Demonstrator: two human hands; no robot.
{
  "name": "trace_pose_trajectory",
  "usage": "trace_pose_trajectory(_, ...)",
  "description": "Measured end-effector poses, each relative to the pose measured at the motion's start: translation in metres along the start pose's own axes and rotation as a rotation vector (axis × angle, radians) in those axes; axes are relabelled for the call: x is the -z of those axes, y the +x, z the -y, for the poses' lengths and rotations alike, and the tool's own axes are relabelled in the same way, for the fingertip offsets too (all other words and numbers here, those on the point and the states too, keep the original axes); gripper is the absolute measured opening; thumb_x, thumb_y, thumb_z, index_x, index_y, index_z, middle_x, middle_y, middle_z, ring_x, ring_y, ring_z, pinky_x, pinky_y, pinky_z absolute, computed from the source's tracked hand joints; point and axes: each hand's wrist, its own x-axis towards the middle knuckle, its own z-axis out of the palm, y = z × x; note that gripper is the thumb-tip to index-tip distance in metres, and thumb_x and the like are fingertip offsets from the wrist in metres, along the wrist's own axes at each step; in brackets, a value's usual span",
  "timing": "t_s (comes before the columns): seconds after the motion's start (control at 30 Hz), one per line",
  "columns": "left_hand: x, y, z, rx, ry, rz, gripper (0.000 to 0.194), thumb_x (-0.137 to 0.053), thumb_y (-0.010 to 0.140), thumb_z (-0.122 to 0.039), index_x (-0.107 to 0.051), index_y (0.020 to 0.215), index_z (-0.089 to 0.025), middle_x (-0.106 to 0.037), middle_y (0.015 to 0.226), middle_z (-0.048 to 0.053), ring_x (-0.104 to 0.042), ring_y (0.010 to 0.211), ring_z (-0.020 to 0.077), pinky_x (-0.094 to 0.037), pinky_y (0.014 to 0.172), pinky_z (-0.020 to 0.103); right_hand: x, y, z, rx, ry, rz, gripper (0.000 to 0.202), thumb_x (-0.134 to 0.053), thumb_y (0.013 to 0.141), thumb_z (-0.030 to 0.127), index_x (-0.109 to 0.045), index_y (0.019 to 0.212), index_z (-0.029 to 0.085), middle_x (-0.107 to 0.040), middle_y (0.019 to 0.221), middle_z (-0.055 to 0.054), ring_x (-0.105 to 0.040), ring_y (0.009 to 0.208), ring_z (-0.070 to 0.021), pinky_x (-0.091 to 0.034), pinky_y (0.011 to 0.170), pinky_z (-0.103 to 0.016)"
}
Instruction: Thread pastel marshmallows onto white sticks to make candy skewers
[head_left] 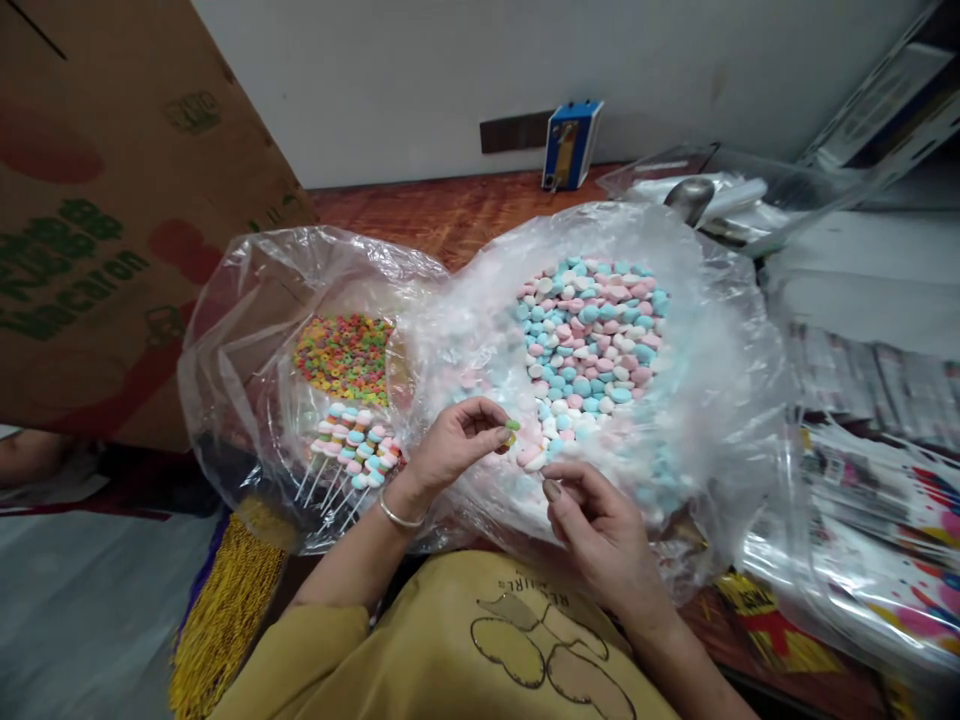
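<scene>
My left hand [469, 440] is closed in a pinch on small green and yellow gummy rings [512, 430]. To its right, my right hand [592, 510] has thumb and forefinger drawn together. Pink and white marshmallows [532, 458] show right by those fingertips; whether they are gripped or lie behind, I cannot tell. Beyond both hands, a big clear plastic bag [480, 300] lies open around a heap of pink, blue and white marshmallows [592, 335]. Left of my hands, marshmallow skewers [356, 445] on white sticks lie in a row below a pile of colourful gummy rings [345, 355].
A printed cardboard box [135, 230] stands at the left. Against the wall is a blue box-shaped device [572, 145]. A metal scoop [690, 198] rests in a clear tray at the back right. Printed plastic packaging [892, 510] covers the right side. Yellow fringe [225, 610] hangs at the lower left.
</scene>
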Motion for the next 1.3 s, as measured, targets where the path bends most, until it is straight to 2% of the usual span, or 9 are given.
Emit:
trace_pose_trajectory(0.17, -0.007, -0.004, -0.005, -0.037, 0.092, -0.004, 0.03, -0.085, 0.076, -0.042, -0.069, 0.086, -0.018, -0.066, 0.076, 0.001, -0.061, 0.068, 0.0122, -0.049, 0.066, 0.025, -0.003, 0.001, 0.002, -0.019, 0.102, -0.01, 0.033, -0.066, 0.095, 0.052, -0.063, 0.101, 0.02, -0.038, 0.056, 0.009, -0.034, 0.048, -0.0092, -0.025, 0.045, -0.021)
trace_pose_trajectory(0.3, -0.016, -0.008, -0.009, -0.282, 0.392, -0.074, 0.008, -0.075, 0.084, -0.026, -0.07, 0.084, -0.02, -0.067, 0.08, 0.002, -0.061, 0.073, 0.0134, -0.049, 0.07, 0.027, -0.005, 0.002, -0.001, -0.016, 0.126, -0.002, 0.032, -0.067, 0.095, 0.051, -0.063, 0.101, 0.02, -0.041, 0.054, 0.009, -0.034, 0.046, -0.0084, -0.024, 0.043, -0.02)
trace_pose_trajectory(0.37, -0.02, -0.009, -0.01, -0.335, 0.441, -0.066, 0.006, -0.072, 0.085, -0.023, -0.07, 0.091, -0.022, -0.067, 0.083, 0.002, -0.061, 0.075, 0.0137, -0.05, 0.072, 0.028, -0.007, 0.003, -0.007, -0.009, 0.149, -0.026, 0.031, -0.067, 0.095, 0.05, -0.062, 0.103, 0.02, -0.044, 0.055, 0.009, -0.035, 0.045, -0.008, -0.024, 0.042, -0.02)
trace_pose_trajectory(0.53, -0.02, -0.007, -0.007, -0.18, 0.186, 0.051, 0.032, -0.08, 0.082, -0.028, -0.068, 0.111, -0.023, -0.068, 0.087, 0.002, -0.063, 0.074, 0.0123, -0.052, 0.071, 0.025, -0.005, 0.007, -0.031, -0.002, 0.345, -0.074, 0.03, -0.07, 0.093, 0.049, -0.062, 0.104, 0.023, -0.044, 0.054, 0.01, -0.035, 0.041, -0.0068, -0.022, 0.04, -0.019)
trace_pose_trajectory(0.63, -0.015, 0.001, -0.004, -0.064, -0.01, 0.032, 0.043, -0.085, 0.077, -0.033, -0.068, 0.115, -0.023, -0.067, 0.083, 0.0, -0.064, 0.069, 0.0112, -0.052, 0.067, 0.025, 0.0, 0.006, -0.04, -0.018, 0.401, -0.064, 0.031, -0.073, 0.091, 0.05, -0.064, 0.103, 0.023, -0.048, 0.057, 0.009, -0.035, 0.041, -0.0064, -0.022, 0.039, -0.019)
trace_pose_trajectory(0.77, -0.012, 0.01, -0.001, 0.006, -0.155, -0.05, 0.04, -0.091, 0.068, -0.039, -0.076, 0.099, -0.019, -0.068, 0.074, 0.0, -0.064, 0.066, 0.0122, -0.053, 0.067, 0.026, 0.003, 0.003, -0.041, -0.044, 0.365, -0.03, 0.029, -0.074, 0.091, 0.048, -0.066, 0.102, 0.022, -0.043, 0.055, 0.009, -0.036, 0.042, -0.007, -0.023, 0.039, -0.019)
trace_pose_trajectory(0.93, -0.019, 0.009, 0.0, 0.071, -0.187, -0.05, 0.034, -0.096, 0.061, -0.037, -0.08, 0.084, -0.018, -0.071, 0.075, 0.002, -0.063, 0.065, 0.0117, -0.054, 0.068, 0.027, 0.001, 0.002, -0.036, -0.049, 0.359, -0.033, 0.031, -0.074, 0.09, 0.049, -0.066, 0.102, 0.021, -0.039, 0.054, 0.01, -0.035, 0.043, -0.0067, -0.024, 0.042, -0.019)
trace_pose_trajectory(1.17, -0.02, 0.009, 0.006, -0.102, -0.058, -0.013, 0.024, -0.093, 0.066, -0.038, -0.08, 0.074, -0.02, -0.07, 0.084, 0.004, -0.065, 0.083, 0.0151, -0.052, 0.08, 0.028, 0.001, 0.003, -0.027, -0.079, 0.294, -0.037, 0.031, -0.071, 0.091, 0.05, -0.064, 0.1, 0.021, -0.04, 0.052, 0.01, -0.034, 0.044, -0.0076, -0.022, 0.042, -0.019)
trace_pose_trajectory(1.3, -0.034, 0.007, 0.009, 0.055, -0.307, -0.023, 0.038, -0.096, 0.061, -0.036, -0.08, 0.093, -0.022, -0.065, 0.081, 0.0, -0.06, 0.071, 0.0103, -0.05, 0.071, 0.025, -0.001, 0.004, -0.027, 0.03, 0.165, -0.093, 0.025, -0.068, 0.094, 0.045, -0.067, 0.102, 0.021, -0.044, 0.058, 0.008, -0.036, 0.048, -0.0086, -0.027, 0.045, -0.021)
